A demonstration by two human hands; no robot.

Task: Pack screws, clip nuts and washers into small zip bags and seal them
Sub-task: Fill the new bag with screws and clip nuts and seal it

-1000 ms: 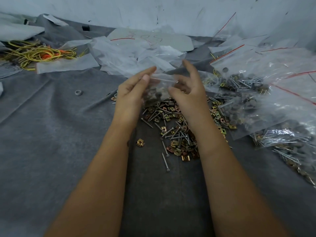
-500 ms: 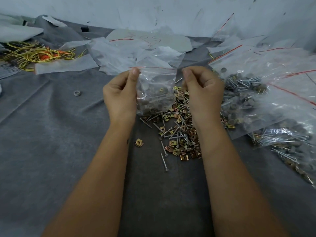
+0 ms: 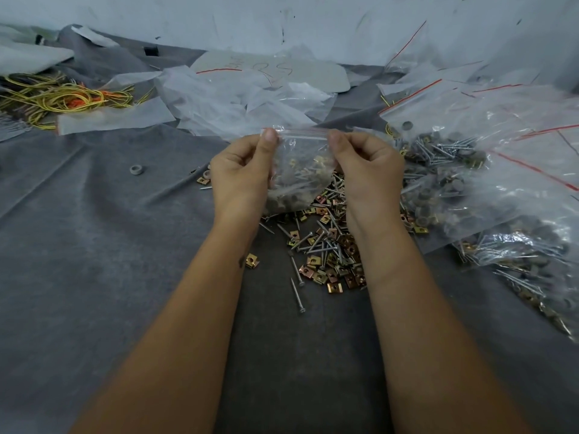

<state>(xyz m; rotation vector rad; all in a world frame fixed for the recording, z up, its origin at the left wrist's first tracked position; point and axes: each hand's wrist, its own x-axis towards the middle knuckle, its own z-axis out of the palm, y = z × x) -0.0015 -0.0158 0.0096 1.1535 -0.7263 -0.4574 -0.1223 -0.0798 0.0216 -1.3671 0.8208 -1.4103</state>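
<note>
Left hand [image 3: 242, 170] & right hand [image 3: 368, 166] fingers pinch zip bag [image 3: 299, 180] top corners (hardware inside).

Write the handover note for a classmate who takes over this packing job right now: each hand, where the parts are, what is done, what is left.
Left hand and right hand each pinch a top corner of the small zip bag, held upright and filled with hardware.
Loose screws and clip nuts lie heaped on the grey cloth below; filled bags are piled to the right.
Done: this bag is loaded.
Left: finish sealing its strip, set it aside, pack the rest.
</note>
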